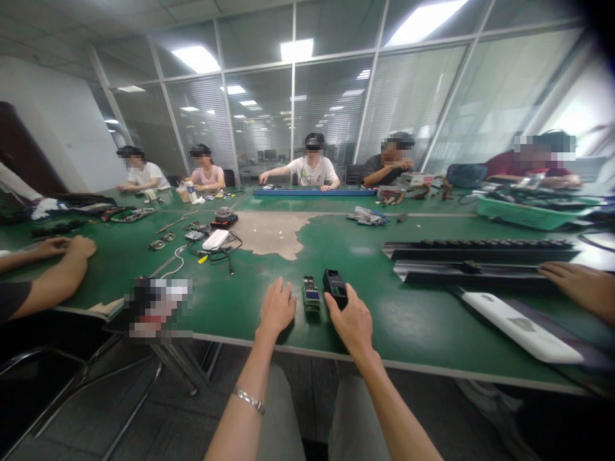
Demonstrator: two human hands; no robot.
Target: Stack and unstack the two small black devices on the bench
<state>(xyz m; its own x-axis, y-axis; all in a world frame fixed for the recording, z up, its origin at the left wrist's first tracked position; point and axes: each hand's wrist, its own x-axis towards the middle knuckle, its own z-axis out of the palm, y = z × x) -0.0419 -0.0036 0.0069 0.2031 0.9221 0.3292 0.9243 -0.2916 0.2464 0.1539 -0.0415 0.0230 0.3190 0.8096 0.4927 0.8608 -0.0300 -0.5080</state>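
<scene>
My right hand (354, 320) grips a black box-like plastic case (334, 287), thumb on the near left side and fingers along the right. The case has openings in its upper face and stands slightly tilted at the table. Just left of it, a small green circuit-board assembly (311, 296) with a bluish part sits on the table. My left hand (278, 308) rests palm down to the left of that board, apart from it. Its fingers are loosely bent with small gaps between them, and I see nothing held. The undersides of the fingers are hidden.
The green table (398, 320) has a worn tan patch. A white device (216, 240) with cables lies ahead left; black rails (471, 272) and a long white case (521, 326) lie right. A green basket (523, 214) stands farther back. Several people sit around, hands nearby at both sides.
</scene>
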